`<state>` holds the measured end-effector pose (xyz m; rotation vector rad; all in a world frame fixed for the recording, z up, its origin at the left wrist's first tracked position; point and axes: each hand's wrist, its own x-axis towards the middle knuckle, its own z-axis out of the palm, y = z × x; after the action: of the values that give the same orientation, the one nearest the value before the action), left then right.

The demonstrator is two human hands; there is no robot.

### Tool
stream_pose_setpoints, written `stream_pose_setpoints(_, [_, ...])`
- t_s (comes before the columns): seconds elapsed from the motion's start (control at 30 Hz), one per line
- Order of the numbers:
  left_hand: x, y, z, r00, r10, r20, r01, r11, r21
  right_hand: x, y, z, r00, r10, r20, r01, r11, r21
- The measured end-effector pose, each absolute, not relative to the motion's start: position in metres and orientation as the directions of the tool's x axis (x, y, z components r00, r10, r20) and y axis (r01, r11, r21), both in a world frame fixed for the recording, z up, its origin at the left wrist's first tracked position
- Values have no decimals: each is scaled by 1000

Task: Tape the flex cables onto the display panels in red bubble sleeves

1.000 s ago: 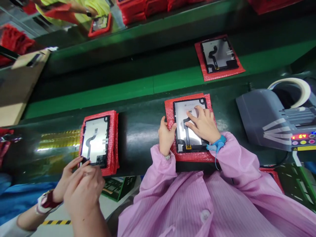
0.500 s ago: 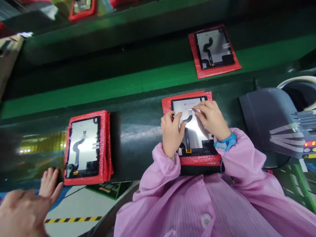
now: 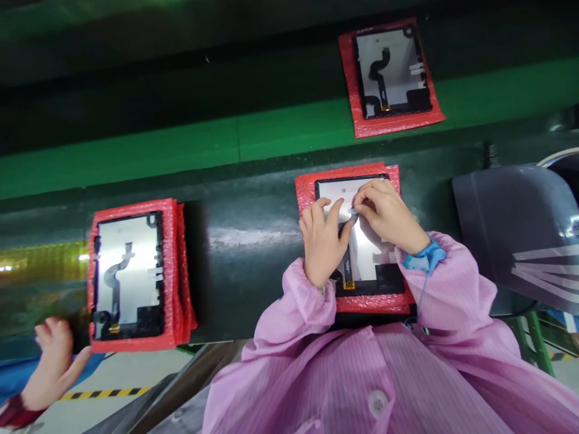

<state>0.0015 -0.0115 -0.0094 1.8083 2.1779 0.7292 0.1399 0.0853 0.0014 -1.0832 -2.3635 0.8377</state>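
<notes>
A display panel (image 3: 366, 265) lies back side up on red bubble-wrap sheets (image 3: 307, 181) in front of me. Its dark flex cable (image 3: 347, 259) runs up from an orange connector near the lower edge. My left hand (image 3: 323, 241) rests over the panel's left side, fingers spread, with its thumb at the bend of the cable. My right hand (image 3: 382, 211) comes from the upper right, thumb and fingertips pinched together at the cable's pale upper end. The fingertips partly cover that end. A blue wrist strap (image 3: 425, 256) circles my right wrist.
Another panel (image 3: 131, 277) lies on red bubble bags to the left, beside a co-worker's hand (image 3: 56, 355). A third panel (image 3: 393, 72) on red wrap sits farther back by the green strip (image 3: 271, 135). A dark grey machine (image 3: 511, 223) stands at right.
My left hand has shifted slightly right, its thumb now at the cable. My right fingertips have moved down onto the cable's end. The view has turned; the co-worker's hand sits farther left.
</notes>
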Motion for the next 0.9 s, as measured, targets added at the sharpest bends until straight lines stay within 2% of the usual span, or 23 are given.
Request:
stream_pose_setpoints(0.2, [0, -9, -8, -211, 971, 116, 841, 120, 527, 142, 82, 4, -651, 758, 46, 526, 494, -692])
stream_pose_setpoints(0.5, [0, 0, 0, -265, 964, 23, 741, 188, 645, 144, 81, 11, -640, 766, 64, 464, 451, -762])
stream_pose_setpoints(0.9, [5, 6, 1, -326, 945, 35, 745, 234, 625, 142, 81, 11, -564, 826, -2, 489, 332, -806])
